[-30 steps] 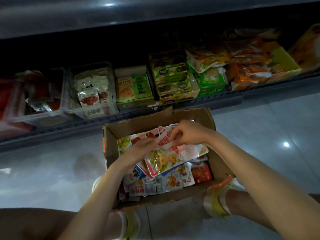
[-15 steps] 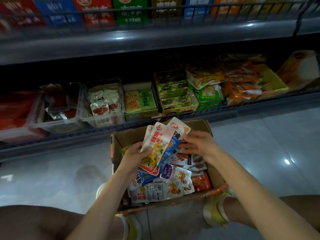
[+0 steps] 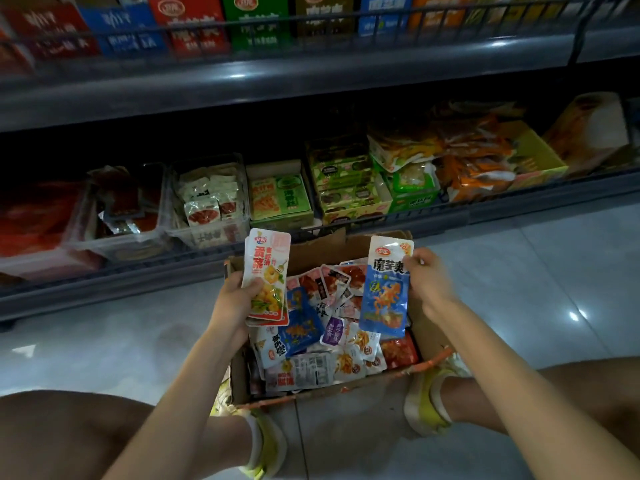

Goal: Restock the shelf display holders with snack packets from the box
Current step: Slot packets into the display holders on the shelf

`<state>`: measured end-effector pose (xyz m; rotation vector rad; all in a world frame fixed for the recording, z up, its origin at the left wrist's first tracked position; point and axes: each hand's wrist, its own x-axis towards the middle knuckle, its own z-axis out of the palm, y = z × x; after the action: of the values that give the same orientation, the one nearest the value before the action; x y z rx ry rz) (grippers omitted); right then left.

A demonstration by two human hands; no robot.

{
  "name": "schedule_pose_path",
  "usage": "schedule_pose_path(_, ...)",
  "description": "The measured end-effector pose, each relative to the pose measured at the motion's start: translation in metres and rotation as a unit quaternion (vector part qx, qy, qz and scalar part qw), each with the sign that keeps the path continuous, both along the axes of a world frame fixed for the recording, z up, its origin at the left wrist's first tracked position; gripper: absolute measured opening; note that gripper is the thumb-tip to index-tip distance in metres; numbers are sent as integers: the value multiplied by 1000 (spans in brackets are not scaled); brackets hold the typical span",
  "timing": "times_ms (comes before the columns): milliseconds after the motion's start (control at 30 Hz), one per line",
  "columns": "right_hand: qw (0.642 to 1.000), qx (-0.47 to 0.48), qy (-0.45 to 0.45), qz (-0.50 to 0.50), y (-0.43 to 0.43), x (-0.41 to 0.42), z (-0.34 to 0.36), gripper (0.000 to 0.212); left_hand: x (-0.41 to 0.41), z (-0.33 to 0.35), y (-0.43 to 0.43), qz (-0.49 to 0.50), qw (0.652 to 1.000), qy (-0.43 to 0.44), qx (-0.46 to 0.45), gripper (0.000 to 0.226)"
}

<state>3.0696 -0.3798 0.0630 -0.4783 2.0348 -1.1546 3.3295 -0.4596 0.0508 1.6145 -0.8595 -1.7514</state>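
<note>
An open cardboard box [image 3: 427, 336] sits on the floor between my feet, holding several mixed snack packets [image 3: 332, 344]. My left hand [image 3: 233, 303] grips a small stack of white-and-red packets with yellow food printed on them [image 3: 266, 271], held upright over the box's left side. My right hand [image 3: 427, 284] pinches a single blue-and-white packet [image 3: 386, 289] by its right edge, upright above the box's right side. The bottom shelf behind the box carries display holders: a clear bin [image 3: 207, 199] with white packets, then green and yellow cartons [image 3: 280, 199].
A dark shelf rail [image 3: 519, 209] runs just behind the box. Clear bins with red packets [image 3: 121, 209] stand at the left, orange packets in a yellow carton [image 3: 485, 161] at the right. An upper shelf [image 3: 242, 81] holds boxed goods. Glossy floor tiles surround me; my knees flank the box.
My hands have lifted the packets out of the box and split them: the right hand drew the blue packet off to the right while the left kept the white-and-red stack.
</note>
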Motion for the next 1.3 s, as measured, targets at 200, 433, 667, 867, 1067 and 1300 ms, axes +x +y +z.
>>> schedule_pose_path(200, 997, -81, -17, -3, 11, -10, 51, 11, -24, 54, 5, -58, 998, 2, -20, 13)
schedule_pose_path(433, 971, -188, -146, 16, 10, -40, 144, 22, -77, 141, 3, -111, 985, 39, -129, 21)
schedule_pose_path(667, 944, -309, -114, -3, -27, -73, 231, 10, -133, 231, -28, -89, 956, 94, -264, 30)
schedule_pose_path(867, 932, -357, -52, -23, -99, -91, 283, 13, -161, 287, -85, -41, 935, 60, -348, 20)
schedule_pose_path(1067, 912, -411, -1, -21, -185, -98, 310, 16, -184, 310, -148, -8, 929, 75, -363, 23)
schedule_pose_path(1300, 912, -403, 60, 50, -253, -105, 291, 9, -181, 308, -189, -7, 919, 105, -379, 34)
